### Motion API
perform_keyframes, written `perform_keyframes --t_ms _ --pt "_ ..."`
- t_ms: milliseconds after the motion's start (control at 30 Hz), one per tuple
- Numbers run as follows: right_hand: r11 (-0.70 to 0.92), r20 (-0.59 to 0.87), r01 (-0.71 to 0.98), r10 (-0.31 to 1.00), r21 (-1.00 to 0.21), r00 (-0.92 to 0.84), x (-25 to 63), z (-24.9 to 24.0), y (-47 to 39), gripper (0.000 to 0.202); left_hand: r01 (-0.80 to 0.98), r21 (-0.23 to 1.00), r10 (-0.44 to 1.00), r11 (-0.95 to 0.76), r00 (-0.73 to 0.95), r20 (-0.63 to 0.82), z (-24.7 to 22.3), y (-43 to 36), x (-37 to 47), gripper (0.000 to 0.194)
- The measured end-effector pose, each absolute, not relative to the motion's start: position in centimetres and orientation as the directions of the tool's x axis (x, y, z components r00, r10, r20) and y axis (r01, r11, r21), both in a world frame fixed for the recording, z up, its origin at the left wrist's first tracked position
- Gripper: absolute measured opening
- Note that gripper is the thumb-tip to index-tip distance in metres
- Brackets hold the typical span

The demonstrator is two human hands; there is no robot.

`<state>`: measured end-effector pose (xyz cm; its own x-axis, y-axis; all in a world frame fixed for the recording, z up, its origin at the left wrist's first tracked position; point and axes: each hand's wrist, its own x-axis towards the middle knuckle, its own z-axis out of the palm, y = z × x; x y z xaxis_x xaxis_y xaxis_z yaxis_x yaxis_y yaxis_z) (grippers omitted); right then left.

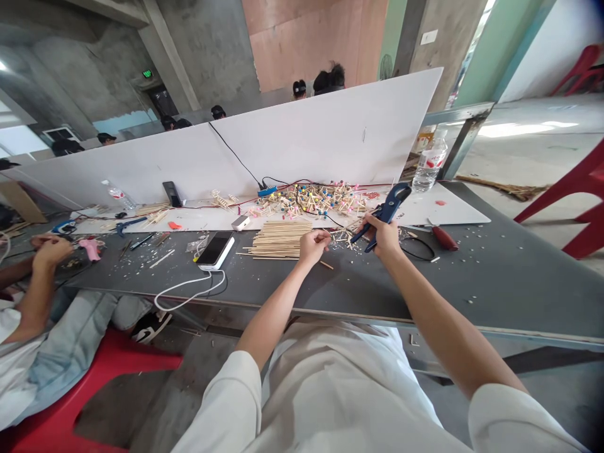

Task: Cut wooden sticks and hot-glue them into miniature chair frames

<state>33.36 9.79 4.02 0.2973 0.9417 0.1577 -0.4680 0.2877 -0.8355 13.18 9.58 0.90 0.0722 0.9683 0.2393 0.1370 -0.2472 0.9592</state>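
Note:
My right hand (385,236) is wrapped around a dark blue hand cutter (392,202). Its wide end points up and away from me, while two narrow parts stick out low on the left. To the left of it, my left hand (313,248) has thumb and fingers pinched together; what they hold, if anything, is too small to tell. Beside that hand lies a row of thin wooden sticks (278,239), and one short stick piece (326,265) rests just below it. Short cut pieces (349,236) are scattered between my hands.
A heap of sticks with coloured balls (311,200) lies against the white partition (306,141). Left are a phone-like device (215,250) and white cable (189,290); right, a red-handled tool (444,238) and water bottle (430,165). A co-worker's hands (51,249) are far left.

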Motion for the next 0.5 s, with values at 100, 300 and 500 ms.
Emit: perform_keyframes --t_ms 100,300,500 --pt "0.323 0.151 -0.471 0.918 -0.821 0.366 34.0 4.0 10.2 0.031 0.24 0.934 0.961 -0.265 -0.019 0.278 0.7 9.7 13.0 0.008" --pt "0.37 0.201 -0.404 0.893 -0.836 0.402 34.1 4.0 10.2 0.029 0.328 0.787 0.853 -0.523 0.204 0.481 0.8 9.9 12.5 0.055" --pt "0.34 0.184 -0.392 0.905 -0.855 0.384 33.6 4.1 9.9 0.03 0.61 0.588 0.811 -0.531 0.165 0.562 1.4 9.8 12.1 0.059"
